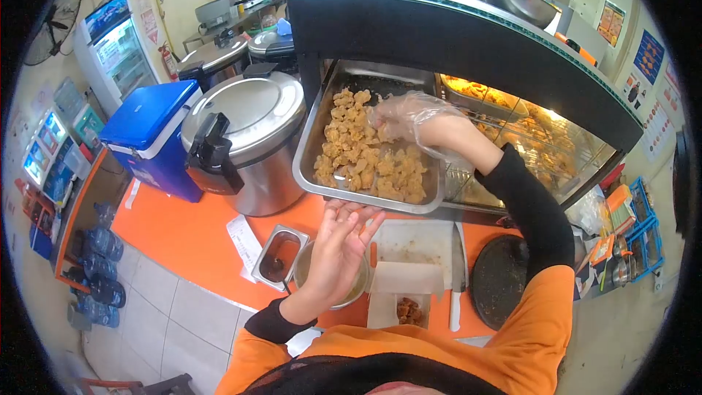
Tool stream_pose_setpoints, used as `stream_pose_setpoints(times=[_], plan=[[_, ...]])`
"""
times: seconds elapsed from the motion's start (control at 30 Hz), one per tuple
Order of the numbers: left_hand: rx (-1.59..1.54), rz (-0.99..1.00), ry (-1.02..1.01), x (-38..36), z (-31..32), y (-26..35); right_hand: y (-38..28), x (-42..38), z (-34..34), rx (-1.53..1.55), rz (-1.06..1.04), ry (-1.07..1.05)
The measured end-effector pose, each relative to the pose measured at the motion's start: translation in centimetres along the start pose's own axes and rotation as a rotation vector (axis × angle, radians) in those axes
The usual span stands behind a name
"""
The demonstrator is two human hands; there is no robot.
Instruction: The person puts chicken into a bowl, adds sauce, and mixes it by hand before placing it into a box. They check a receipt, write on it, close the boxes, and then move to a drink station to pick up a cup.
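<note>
A steel tray [311, 168] of golden fried chicken pieces [351, 135] juts from the glass-fronted warmer. My right hand [402, 118], in a clear plastic glove, reaches into it from the right, fingers curled down on pieces at the middle. My left hand [340, 252] is bare and palm up, fingers spread, with its fingertips right at the tray's front rim. Below the left hand sits a round bowl [362, 289], partly hidden by it. An open paper box [384, 311] holding a few dark glazed pieces [409, 311] stands close to my body.
A knife [457, 278] lies beside a white cutting board [417, 241]. To its right is a round black board [501, 271]. A small steel sauce pan [280, 256] and a receipt [245, 241] are at left. A large rice cooker [252, 139] and blue cooler [150, 135] stand behind.
</note>
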State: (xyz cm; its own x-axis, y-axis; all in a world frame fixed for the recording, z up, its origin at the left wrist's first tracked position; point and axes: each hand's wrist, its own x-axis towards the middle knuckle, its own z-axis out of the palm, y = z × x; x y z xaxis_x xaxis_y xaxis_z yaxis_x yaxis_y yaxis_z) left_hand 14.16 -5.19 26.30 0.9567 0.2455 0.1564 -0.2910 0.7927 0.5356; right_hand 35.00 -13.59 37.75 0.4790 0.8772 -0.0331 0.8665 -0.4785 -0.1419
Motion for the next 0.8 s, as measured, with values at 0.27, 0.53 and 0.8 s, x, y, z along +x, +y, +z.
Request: stream_pose_setpoints(times=[0.27,0.53,0.8], plan=[[-0.027,-0.003,-0.015,0.2,-0.1,0.1,-3.3,-4.0,-1.1,0.099,-0.133,-0.051],[0.016,-0.003,-0.032,0.8,0.9,1.2,-5.3,-2.2,0.4,-0.13,-0.199,-0.241],[0.011,-0.031,-0.076,1.8,-0.4,0.3,-4.3,-0.7,2.4,-0.216,-0.116,-0.072]])
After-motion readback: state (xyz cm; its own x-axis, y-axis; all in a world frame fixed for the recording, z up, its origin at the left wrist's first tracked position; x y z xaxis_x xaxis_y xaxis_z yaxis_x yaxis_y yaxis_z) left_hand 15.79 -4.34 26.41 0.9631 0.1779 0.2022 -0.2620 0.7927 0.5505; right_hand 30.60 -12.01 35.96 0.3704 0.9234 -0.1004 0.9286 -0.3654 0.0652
